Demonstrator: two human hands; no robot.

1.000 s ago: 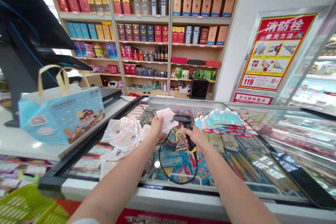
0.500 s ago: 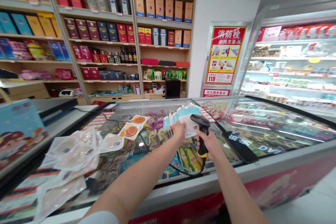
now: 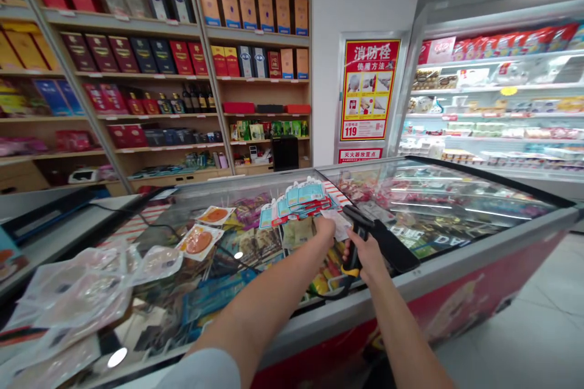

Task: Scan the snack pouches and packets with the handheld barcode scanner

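Observation:
My left hand (image 3: pixel 325 231) is closed on the edge of a small flat white packet (image 3: pixel 338 226). Wrapped round the handle of a black-and-yellow barcode scanner (image 3: pixel 360 232) is my right hand (image 3: pixel 367 255), just right of the packet. The scanner's head is over or beside the packet's far right side; I cannot tell whether they touch. Beyond my left hand, a fanned pile of light-blue and white packets with red edges (image 3: pixel 298 197) lies on the glass freezer lid (image 3: pixel 269 249). The fingertips of my left hand are partly hidden.
Clear flat packets (image 3: pixel 82 285) are heaped on the left of the lid. Two packets with orange round contents (image 3: pixel 198 240) lie nearer the middle. A black panel (image 3: pixel 395 246) sits on the freezer's right part. Shelves of boxes (image 3: pixel 159 55) and a lit fridge (image 3: pixel 493 103) stand behind.
The view has turned to the right. Both hands have moved right over the freezer, the left with the white packet away from the pile, the right with the scanner.

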